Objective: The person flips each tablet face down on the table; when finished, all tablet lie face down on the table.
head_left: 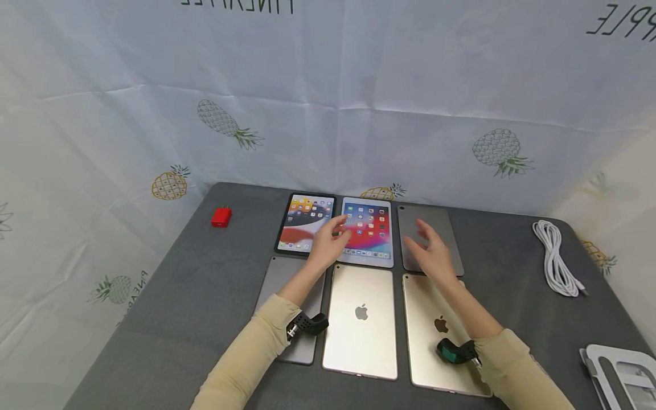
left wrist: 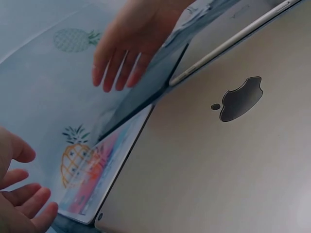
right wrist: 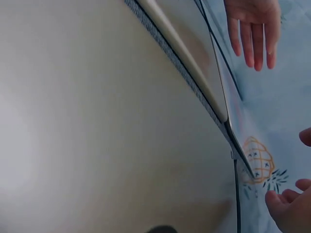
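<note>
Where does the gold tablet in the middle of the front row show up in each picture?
Head: middle gold tablet, just below centre.
Left wrist: middle gold tablet fills much of the right side.
Right wrist: middle gold tablet is a slanted strip near the top, right of centre.
Shared landmark: orange pineapple print behind the white tablet; lower left in the left wrist view, lower right in the right wrist view.

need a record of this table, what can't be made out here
Head view: part of the lower-left gray tablet, hidden by the left forearm.
Head view: some of the white stand, past the frame edge.
Head view: icon labels on the white tablet, too small.
Left wrist view: part of the left hand, past the left edge.
</note>
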Demonstrator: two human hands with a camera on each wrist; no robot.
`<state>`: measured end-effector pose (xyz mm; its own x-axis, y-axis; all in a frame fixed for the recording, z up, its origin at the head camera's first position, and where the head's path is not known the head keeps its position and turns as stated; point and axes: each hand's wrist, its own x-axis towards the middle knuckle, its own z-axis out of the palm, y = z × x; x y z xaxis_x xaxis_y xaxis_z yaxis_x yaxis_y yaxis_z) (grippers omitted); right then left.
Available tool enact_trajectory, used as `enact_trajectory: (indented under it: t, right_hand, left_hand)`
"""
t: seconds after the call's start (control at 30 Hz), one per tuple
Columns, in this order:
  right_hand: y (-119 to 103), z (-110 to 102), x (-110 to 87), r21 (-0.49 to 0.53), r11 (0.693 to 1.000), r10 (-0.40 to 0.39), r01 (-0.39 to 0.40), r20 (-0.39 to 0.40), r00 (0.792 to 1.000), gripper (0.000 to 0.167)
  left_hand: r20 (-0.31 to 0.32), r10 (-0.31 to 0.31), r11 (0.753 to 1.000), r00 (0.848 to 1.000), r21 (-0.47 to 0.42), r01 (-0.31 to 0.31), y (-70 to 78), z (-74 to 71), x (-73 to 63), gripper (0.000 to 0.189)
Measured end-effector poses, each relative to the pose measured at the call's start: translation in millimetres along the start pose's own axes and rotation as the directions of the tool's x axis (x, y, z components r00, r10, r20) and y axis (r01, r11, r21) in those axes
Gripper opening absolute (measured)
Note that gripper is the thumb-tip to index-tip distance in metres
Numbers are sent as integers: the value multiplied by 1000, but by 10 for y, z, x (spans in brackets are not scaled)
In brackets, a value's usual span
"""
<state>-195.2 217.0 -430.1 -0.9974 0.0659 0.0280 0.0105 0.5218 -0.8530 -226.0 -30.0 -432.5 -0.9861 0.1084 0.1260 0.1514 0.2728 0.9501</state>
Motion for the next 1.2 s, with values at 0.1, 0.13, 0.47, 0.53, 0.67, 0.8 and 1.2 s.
enact_trajectory:
  t: [0.1,0.13,0.47,0.53,0.67,0.8,1.2]
  right_hand:
    - [-37,61,0,74,996,42,-46,46,998,71]
    - [-48,82,1,106,993,52,-58,62,997,70]
    - [-162,221,-28,318,926,140,-202,207,968,63]
    - [-177,234,-39,341,913,148,-225,237,960,62]
    - [-202,254,-54,340,901,179,-271,276,944,64]
    - [-232,267,-57,354,887,192,-297,303,933,64]
    - [-302,256,-30,499,777,254,-383,309,917,63]
  left_hand:
    - [-12,-57,998,998,-28,56,-21,-16,-1,49]
    - [-15,-73,997,997,-33,73,-25,-21,-3,49]
    - [20,-161,986,987,-39,161,-27,-44,-65,51]
    - [31,-166,985,986,-45,167,-36,-45,-70,52]
    - [57,-173,984,983,-39,175,-69,-52,-74,53]
    - [76,-187,982,979,-8,188,-87,-66,-94,53]
    - [59,-213,977,975,1,214,-109,-69,-101,53]
